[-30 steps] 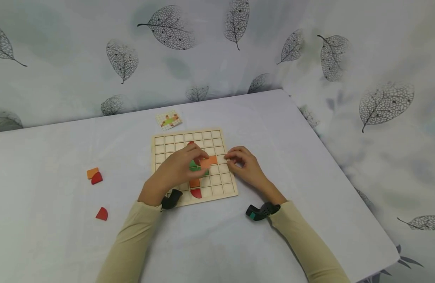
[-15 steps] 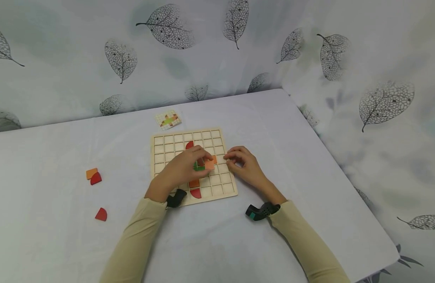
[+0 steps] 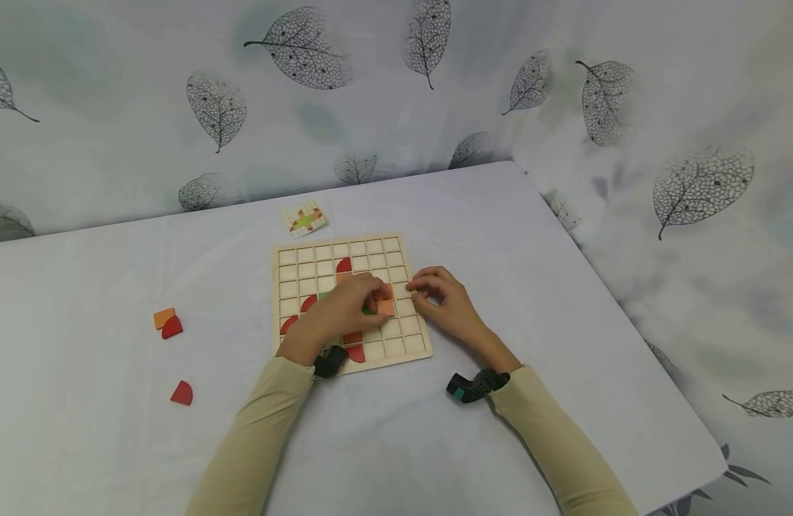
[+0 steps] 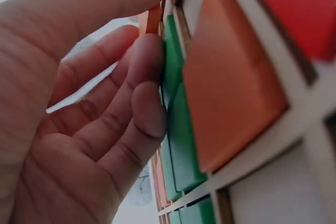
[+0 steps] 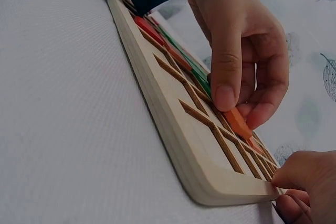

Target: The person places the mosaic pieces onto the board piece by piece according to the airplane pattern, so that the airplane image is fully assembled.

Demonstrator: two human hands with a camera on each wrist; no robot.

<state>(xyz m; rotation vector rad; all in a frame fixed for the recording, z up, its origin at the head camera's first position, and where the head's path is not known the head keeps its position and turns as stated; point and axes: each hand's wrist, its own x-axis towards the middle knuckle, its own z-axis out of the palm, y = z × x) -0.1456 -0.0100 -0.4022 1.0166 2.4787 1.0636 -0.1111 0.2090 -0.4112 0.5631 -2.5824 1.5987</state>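
Observation:
My left hand (image 3: 344, 312) pinches an orange tile (image 3: 386, 308) between thumb and fingers, low over the wooden grid board (image 3: 306, 270). In the right wrist view, the tile (image 5: 239, 123) is tilted, its lower edge right at the grid. Thumb and fingers of my right hand (image 3: 444, 297) grip the board's right edge. Green tiles (image 4: 184, 135) and another orange tile (image 4: 231, 77) sit in cells beside the left hand. Red quarter-round tiles lie on the board too, one near the top (image 3: 344, 265) and one near the front (image 3: 355, 353). The left hand covers part of the pattern.
Off to the left on the white cloth, an orange tile (image 3: 163, 317) is overlapped by a red quarter-round tile (image 3: 172, 327). Another red one (image 3: 182, 393) lies closer to me. A small pattern card (image 3: 304, 218) lies behind the board. The table's right edge (image 3: 618, 304) slopes away.
My left hand has moved right and slightly toward me with the orange tile, uncovering red tiles on the board's left. My right hand has stayed at the edge.

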